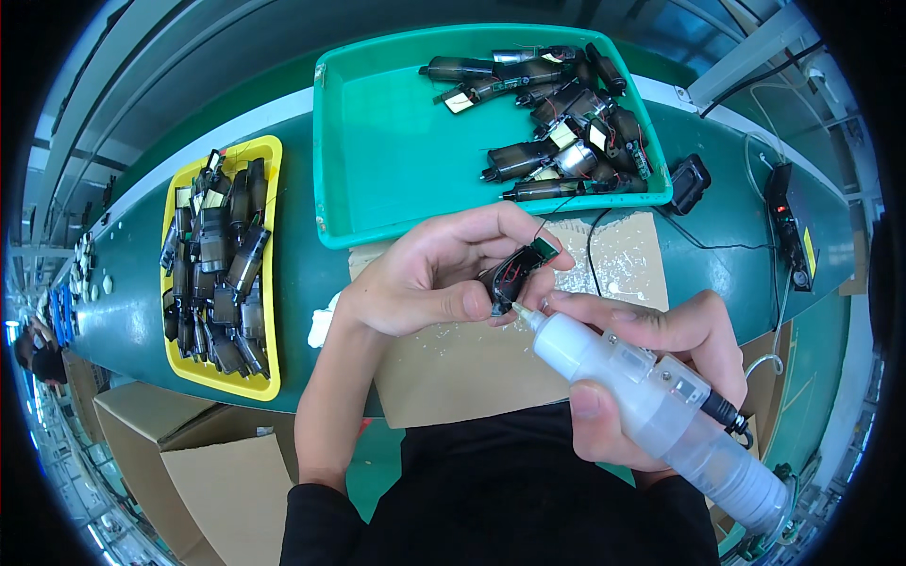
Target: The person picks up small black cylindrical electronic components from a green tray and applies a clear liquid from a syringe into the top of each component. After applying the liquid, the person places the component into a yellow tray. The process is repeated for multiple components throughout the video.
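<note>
My left hand (444,274) is closed round a small dark plastic housing (510,280) with a green circuit board at its upper end and thin red wires on its side. A thin dark wire sticks up from it. In my right hand (670,354) is a white and translucent dispenser pen (651,396), gripped by its barrel and tilted. Its pointed nozzle meets the lower end of the housing or stops just beside it; I cannot tell which. A dark cable plugs into the pen's side. Both hands are above a brown cardboard sheet (453,377) speckled with white bits.
Beyond my hands stands a green tray (377,179) with several dark housings heaped at its right. A yellow tray (274,311) full of similar parts sits at the left. A black power strip (788,226) and cables lie at the right. An open carton (226,481) is below left.
</note>
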A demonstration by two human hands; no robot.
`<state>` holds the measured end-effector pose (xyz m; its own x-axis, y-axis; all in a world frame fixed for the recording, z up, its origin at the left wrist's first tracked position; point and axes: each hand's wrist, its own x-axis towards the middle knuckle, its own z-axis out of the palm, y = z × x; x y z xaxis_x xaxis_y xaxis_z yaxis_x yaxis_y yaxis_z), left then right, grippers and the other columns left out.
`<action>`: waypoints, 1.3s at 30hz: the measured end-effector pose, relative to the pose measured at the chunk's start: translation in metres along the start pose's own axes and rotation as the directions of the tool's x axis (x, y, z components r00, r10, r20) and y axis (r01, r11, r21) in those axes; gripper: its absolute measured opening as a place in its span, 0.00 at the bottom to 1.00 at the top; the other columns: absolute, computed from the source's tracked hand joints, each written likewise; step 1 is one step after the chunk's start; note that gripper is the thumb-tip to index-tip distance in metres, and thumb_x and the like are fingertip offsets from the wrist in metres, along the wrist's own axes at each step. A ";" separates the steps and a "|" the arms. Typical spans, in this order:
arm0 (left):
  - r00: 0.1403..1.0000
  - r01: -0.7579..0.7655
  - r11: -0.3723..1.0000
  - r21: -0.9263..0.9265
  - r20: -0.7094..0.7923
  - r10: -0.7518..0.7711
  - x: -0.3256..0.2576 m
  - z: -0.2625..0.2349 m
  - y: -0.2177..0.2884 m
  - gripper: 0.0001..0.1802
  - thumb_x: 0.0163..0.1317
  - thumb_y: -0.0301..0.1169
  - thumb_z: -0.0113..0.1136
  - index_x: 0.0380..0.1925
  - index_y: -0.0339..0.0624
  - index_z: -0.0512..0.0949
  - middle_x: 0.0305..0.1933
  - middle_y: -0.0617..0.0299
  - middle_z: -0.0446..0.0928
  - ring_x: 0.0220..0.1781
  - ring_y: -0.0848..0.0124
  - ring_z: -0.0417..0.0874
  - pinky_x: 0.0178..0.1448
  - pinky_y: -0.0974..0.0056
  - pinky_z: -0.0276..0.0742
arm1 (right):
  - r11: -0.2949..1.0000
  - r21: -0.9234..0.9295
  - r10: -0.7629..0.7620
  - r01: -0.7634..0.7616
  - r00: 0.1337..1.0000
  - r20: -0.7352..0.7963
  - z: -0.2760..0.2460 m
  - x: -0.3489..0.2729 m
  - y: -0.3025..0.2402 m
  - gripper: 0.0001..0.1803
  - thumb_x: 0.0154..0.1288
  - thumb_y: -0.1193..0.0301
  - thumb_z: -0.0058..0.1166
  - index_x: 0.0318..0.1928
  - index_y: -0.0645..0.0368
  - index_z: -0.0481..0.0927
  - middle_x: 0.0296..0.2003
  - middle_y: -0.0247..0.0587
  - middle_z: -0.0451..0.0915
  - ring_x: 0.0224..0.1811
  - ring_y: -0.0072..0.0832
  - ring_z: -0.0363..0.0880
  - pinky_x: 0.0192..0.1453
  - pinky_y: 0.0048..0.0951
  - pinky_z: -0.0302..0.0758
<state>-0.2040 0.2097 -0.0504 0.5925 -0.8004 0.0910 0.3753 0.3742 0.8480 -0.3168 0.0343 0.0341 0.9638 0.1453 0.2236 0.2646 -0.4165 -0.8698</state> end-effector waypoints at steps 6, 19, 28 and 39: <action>1.000 0.002 1.000 -0.007 0.002 -0.002 0.000 0.001 0.001 0.44 0.45 0.56 0.70 0.48 0.27 0.69 0.41 0.57 0.75 0.40 0.74 0.78 0.42 0.71 0.73 | 1.000 0.011 0.008 -0.008 1.000 0.002 0.000 -0.001 0.000 0.23 0.57 0.72 0.61 0.42 0.65 0.58 0.43 0.68 0.77 0.51 0.44 0.78 0.55 0.40 0.75; 0.999 0.033 0.999 -0.040 0.029 -0.032 -0.002 -0.002 0.002 0.43 0.45 0.54 0.71 0.48 0.27 0.69 0.39 0.56 0.76 0.37 0.73 0.79 0.36 0.71 0.75 | 0.999 0.019 -0.029 0.030 0.999 -0.036 0.002 -0.002 -0.001 0.23 0.58 0.70 0.61 0.42 0.67 0.59 0.40 0.69 0.78 0.48 0.44 0.80 0.53 0.39 0.77; 0.999 0.028 0.999 -0.038 0.032 -0.027 -0.002 -0.001 0.002 0.44 0.45 0.54 0.72 0.48 0.27 0.69 0.40 0.55 0.76 0.37 0.73 0.79 0.36 0.71 0.76 | 0.998 0.062 -0.011 0.015 0.998 -0.064 0.006 -0.004 0.002 0.23 0.57 0.71 0.62 0.42 0.67 0.60 0.40 0.70 0.78 0.48 0.45 0.79 0.54 0.40 0.76; 0.999 0.040 0.997 -0.063 0.031 -0.039 -0.003 0.001 0.002 0.44 0.45 0.54 0.72 0.49 0.27 0.69 0.40 0.55 0.75 0.37 0.73 0.79 0.36 0.71 0.76 | 0.988 0.127 -0.046 0.083 0.961 -0.272 0.014 -0.003 0.009 0.21 0.48 0.72 0.69 0.36 0.67 0.68 0.35 0.55 0.83 0.41 0.35 0.85 0.44 0.28 0.80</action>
<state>-0.2056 0.2119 -0.0488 0.5552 -0.8284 0.0743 0.4428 0.3700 0.8167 -0.3180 0.0427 0.0197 0.9233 -0.0854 0.3746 0.3375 -0.2852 -0.8971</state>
